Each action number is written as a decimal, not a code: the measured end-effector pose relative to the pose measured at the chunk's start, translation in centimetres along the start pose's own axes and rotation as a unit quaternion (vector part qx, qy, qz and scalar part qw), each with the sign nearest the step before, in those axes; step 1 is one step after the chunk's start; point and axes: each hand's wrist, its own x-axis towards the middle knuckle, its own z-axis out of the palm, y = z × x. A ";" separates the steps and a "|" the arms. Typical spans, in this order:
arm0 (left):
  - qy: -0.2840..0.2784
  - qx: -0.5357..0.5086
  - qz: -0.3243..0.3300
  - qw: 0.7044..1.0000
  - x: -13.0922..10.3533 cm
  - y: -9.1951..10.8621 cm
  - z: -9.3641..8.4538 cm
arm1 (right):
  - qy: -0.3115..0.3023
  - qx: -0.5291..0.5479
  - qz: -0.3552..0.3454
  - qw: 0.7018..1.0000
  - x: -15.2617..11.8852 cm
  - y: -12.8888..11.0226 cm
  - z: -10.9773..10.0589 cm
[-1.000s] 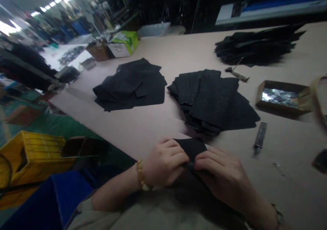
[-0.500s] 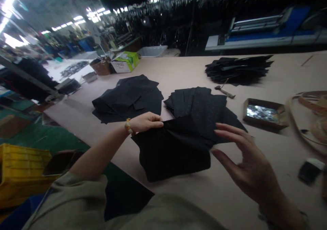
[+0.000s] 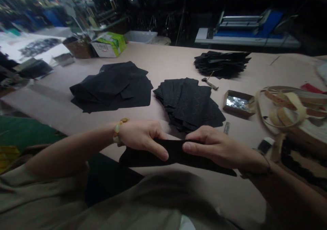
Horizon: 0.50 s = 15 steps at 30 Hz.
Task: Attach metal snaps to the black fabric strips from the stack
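Note:
A black sheet piece (image 3: 143, 158) is held close to my body above the table's near edge, its long edge level between both hands. My left hand (image 3: 145, 138) grips it left of the middle, thumb on the near face. Just to the right, my right hand (image 3: 212, 146) pinches the same edge, thumb on the near face and fingers behind. Beyond the hands lies a fanned pile of black pieces with faint zigzag lines (image 3: 191, 102). Another pile of plain black pieces (image 3: 112, 87) lies to its left.
Farther back on the pinkish table (image 3: 168, 58) lie a black stack (image 3: 221, 64) and a small hammer (image 3: 210, 83). To the right are a box of shiny metal parts (image 3: 238, 102), coiled tan strips (image 3: 288, 109) and an open box (image 3: 278, 151). A green-and-white box (image 3: 108, 45) stands back left.
My right hand has closed on the black piece, which is now lower and nearer my body, its edge stretched level. The view has shifted to the right.

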 end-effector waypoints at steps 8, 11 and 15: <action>-0.151 -0.073 0.048 0.985 -0.8 0.2 3.5 | -0.185 0.233 -0.028 0.954 -1.3 1.2 3.2; -0.054 -0.166 0.002 0.985 0.3 -2.7 2.0 | -0.081 0.287 0.057 0.953 -1.0 3.4 2.6; -0.027 -0.173 -0.015 0.984 1.8 -6.1 -0.7 | -0.031 0.293 0.076 0.952 -0.3 6.3 1.4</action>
